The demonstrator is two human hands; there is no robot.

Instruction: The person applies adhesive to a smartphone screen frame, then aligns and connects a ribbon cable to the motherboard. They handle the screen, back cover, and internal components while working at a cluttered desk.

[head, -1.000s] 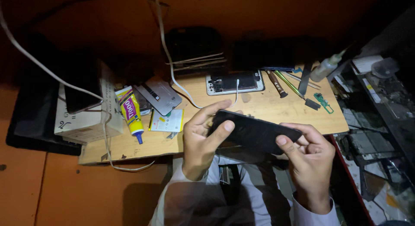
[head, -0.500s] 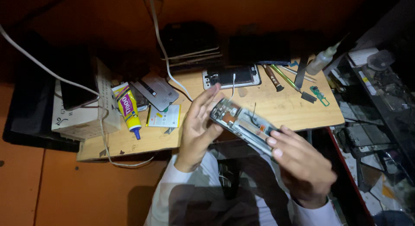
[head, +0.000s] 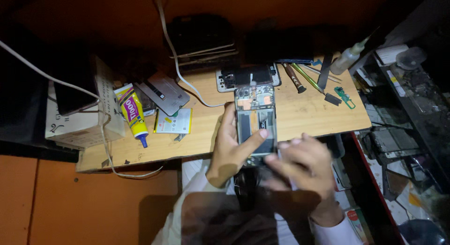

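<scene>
My left hand (head: 230, 149) grips an opened phone frame (head: 255, 118) from its left side, thumb across the lower part. The frame stands lengthwise away from me over the wooden board (head: 300, 116), its inner parts facing up. My right hand (head: 302, 163) is blurred and sits at the frame's near end, fingertips touching its bottom edge. A second opened phone (head: 248, 77) lies flat on the board just beyond the held one.
A yellow glue tube (head: 132, 115), a flat battery (head: 173, 121) and a grey back cover (head: 164, 92) lie at the left. Screwdrivers and tweezers (head: 304, 76), a small green circuit board (head: 344, 96) and a dropper bottle (head: 349, 57) sit at the right. A white cable (head: 176, 62) crosses the board. A white box (head: 79, 118) stands far left.
The dark phone was turned over so its open inside faces up, then swung from lying across me to pointing away. My right hand slid from its right end to its near end.
</scene>
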